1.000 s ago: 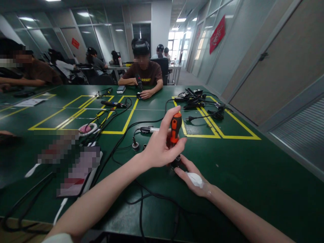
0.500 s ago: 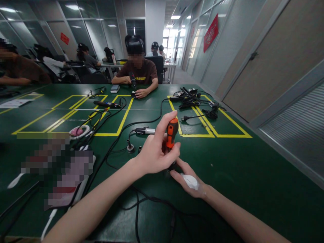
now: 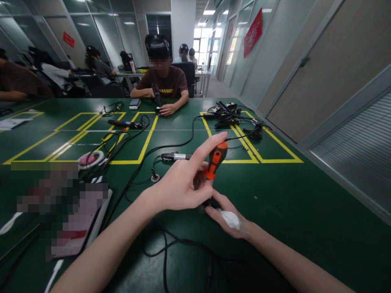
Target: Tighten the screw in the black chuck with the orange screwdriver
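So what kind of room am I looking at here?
Probably a shared workshop or training room in an office building: a long green table taped into yellow work bays, strewn cables, glass partitions, and a person opposite handling a tool.

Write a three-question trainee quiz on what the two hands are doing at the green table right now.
1. True or false: the left hand grips the orange-handled screwdriver.
2. What does the right hand do? A) pins a small dark part at the screwdriver tip B) lifts a cable C) rests idle at the table edge
3. Fill in: the screwdriver handle leans toward the person's ____ side.

Key: 1 true; 2 A; 3 right.
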### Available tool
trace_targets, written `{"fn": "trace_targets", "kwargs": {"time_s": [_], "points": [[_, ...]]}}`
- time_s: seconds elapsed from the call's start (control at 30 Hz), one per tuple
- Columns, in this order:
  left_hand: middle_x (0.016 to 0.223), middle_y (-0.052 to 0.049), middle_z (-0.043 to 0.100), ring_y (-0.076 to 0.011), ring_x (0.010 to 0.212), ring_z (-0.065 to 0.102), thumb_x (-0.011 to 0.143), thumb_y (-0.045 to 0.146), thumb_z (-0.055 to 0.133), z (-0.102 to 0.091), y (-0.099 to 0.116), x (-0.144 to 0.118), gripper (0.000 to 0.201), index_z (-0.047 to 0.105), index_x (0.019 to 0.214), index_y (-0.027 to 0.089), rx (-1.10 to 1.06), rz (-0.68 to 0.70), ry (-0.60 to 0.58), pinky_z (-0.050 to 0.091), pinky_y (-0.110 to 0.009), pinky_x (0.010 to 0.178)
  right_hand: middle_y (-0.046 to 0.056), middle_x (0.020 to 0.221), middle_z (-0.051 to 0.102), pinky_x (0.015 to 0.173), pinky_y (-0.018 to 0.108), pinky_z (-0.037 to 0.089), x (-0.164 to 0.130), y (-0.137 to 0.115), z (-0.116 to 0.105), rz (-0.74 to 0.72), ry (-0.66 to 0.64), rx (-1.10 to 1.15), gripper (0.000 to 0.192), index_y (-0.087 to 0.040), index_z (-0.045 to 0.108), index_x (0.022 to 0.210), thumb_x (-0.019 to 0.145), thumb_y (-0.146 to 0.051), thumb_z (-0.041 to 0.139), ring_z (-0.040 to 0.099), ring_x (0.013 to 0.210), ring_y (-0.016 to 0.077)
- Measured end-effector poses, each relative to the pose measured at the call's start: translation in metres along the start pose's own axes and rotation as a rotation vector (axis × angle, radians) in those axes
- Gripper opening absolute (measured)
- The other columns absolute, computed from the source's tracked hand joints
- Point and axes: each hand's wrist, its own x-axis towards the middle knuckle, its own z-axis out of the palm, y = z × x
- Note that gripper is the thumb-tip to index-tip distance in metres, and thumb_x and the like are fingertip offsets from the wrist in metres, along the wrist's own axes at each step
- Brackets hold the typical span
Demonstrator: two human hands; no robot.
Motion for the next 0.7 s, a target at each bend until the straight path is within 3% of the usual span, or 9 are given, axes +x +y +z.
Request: {"fn": "trace_targets", "kwargs": {"time_s": [0.1, 0.47, 0.7], "points": [[0.079, 0.006, 0.061, -0.0078, 0.059, 0.063, 0.088, 0.008, 0.060, -0.009, 0.006, 0.001, 0.097, 0.011, 0.167, 0.036, 0.043, -0.053, -0.035, 0.051, -0.017, 0.053, 0.010, 0.110, 0.078, 0.092, 0.039, 0.060, 0.000, -0.001, -0.001, 0.004, -0.012, 0.006, 0.028, -0.019, 0.067, 0.120, 0.098, -0.031, 0.057, 0.074, 0.098, 0.0264], [0.118, -0.003, 0.071, -0.0081, 0.070, 0.067, 0.094, 0.014, 0.066, -0.020, 0.011, 0.002, 0.093, 0.016, 0.167, 0.040, 0.016, -0.111, -0.074, 0.061, -0.018, 0.062, 0.014, 0.118, 0.077, 0.100, 0.043, 0.058, -0.001, 0.003, -0.003, -0.011, -0.042, 0.014, 0.031, -0.017, 0.063, 0.127, 0.102, -0.034, 0.056, 0.074, 0.107, 0.0268], [0.098, 0.001, 0.074, -0.0060, 0.056, 0.060, 0.094, 0.010, 0.063, -0.021, 0.013, 0.002, 0.092, 0.016, 0.168, 0.037, 0.009, -0.080, -0.097, 0.055, -0.015, 0.052, 0.013, 0.117, 0.077, 0.099, 0.044, 0.058, -0.001, 0.006, -0.001, -0.018, -0.021, 0.018, 0.033, -0.018, 0.062, 0.130, 0.102, -0.035, 0.056, 0.074, 0.106, 0.0277]]}}
